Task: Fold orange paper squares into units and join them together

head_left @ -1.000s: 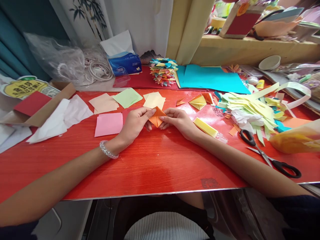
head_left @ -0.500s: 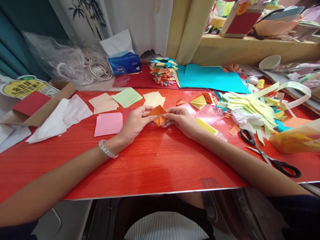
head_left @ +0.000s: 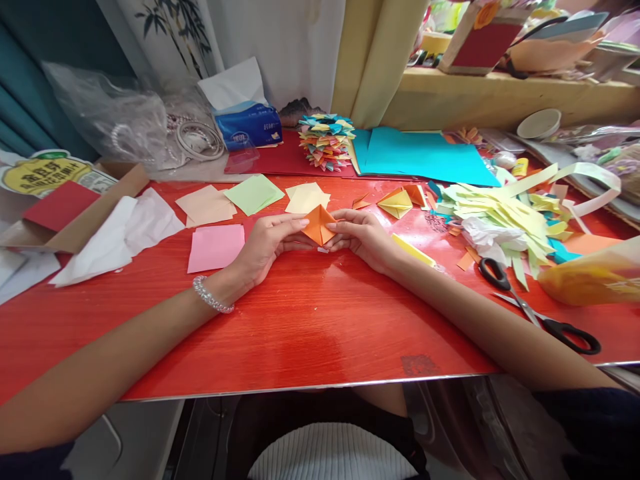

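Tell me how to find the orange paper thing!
Start at the red wooden table and follow both arms to where the hands meet. There sits the orange folded paper piece, pinched between both hands; the pastel squares behind it lie flat and untouched.

Bright, even daylight fills the frame and colours read saturated. The glossy red wooden tabletop [head_left: 310, 327] carries a soft pale sheen at lower centre, with only faint shadows beneath the forearms. Wide-angle distortion bows the table edge and stretches the corners, where the right-hand clutter turns slightly soft.
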Demonstrator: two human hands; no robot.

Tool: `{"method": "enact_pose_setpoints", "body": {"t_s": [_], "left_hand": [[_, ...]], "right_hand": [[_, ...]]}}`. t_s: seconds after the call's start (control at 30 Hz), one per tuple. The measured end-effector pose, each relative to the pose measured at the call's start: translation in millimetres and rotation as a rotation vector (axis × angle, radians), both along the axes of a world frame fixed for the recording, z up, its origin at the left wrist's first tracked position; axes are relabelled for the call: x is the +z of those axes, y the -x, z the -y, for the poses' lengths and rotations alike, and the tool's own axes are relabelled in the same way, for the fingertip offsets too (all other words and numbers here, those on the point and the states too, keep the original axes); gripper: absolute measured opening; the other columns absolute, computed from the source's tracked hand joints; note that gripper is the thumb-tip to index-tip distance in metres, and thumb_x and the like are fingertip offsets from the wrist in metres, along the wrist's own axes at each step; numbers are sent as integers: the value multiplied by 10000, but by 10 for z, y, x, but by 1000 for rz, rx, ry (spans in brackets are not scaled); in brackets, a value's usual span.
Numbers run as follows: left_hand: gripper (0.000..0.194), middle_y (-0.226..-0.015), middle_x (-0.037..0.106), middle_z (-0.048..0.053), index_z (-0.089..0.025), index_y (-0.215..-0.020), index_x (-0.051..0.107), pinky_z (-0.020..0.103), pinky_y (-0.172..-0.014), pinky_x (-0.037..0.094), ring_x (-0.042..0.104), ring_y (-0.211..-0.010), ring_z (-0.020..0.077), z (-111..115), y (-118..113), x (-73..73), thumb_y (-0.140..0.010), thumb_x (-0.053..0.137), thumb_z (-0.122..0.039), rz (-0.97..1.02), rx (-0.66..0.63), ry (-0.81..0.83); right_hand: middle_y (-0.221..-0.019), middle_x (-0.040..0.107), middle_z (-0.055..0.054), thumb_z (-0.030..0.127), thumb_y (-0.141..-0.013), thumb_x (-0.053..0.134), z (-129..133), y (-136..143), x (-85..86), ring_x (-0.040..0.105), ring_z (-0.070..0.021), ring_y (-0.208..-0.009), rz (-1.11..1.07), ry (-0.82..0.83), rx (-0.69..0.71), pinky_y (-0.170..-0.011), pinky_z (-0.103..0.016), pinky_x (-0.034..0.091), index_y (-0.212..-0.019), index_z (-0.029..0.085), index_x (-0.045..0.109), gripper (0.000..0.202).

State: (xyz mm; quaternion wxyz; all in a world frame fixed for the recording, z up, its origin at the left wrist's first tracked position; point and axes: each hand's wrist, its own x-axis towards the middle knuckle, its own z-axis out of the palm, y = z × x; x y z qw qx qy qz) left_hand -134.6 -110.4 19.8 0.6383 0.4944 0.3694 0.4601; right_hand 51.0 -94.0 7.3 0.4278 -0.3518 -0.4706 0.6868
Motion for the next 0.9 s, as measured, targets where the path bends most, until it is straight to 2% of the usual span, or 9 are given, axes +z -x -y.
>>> {"method": "enact_pose_setpoints", "body": {"t_s": [0.17,0.3,0.47,0.73,0.9], "left_hand": [[208,-906,728,53,-148,-913,716,288,-797,535,672,-781,149,4,-8,-10,-775,660,-294,-108,24,-51],[209,-950,727,39,-175,-930,723,289,-795,536,668,-807,153,-1,-8,-26,-757,681,-285,-129,49,-99],[192,-993,726,39,-194,-932,734,313,-862,519,663,-903,174,-3,-4,-36,-753,677,-234,-118,27,-111],[134,-930,730,34,-186,-861,743,273,-789,542,670,-844,150,21,-11,-35,-769,646,-192,-67,42,-117],[85,-840,700,17,-171,-770,710,260,-768,538,654,-771,123,12,-14,-44,-768,626,-181,-73,74,-122]], "right_hand": [[-746,676,-10,199,-744,699,26,-1,6,671,-98,-603,26,-57,55,-609,-185,564,-807,135,645,105],[-800,694,-24,188,-747,690,25,-9,-7,667,-94,-599,40,-67,68,-616,-194,567,-866,133,663,134],[-721,692,-6,160,-740,677,-13,-32,-40,674,-103,-586,-17,-45,48,-621,-207,566,-881,155,648,144],[-686,698,-18,142,-768,629,-16,-55,-30,682,-109,-610,-42,-49,78,-665,-220,565,-887,140,674,127],[-714,705,-21,147,-789,618,3,-41,-45,682,-107,-642,-36,-130,52,-693,-228,565,-872,146,697,114]]}}
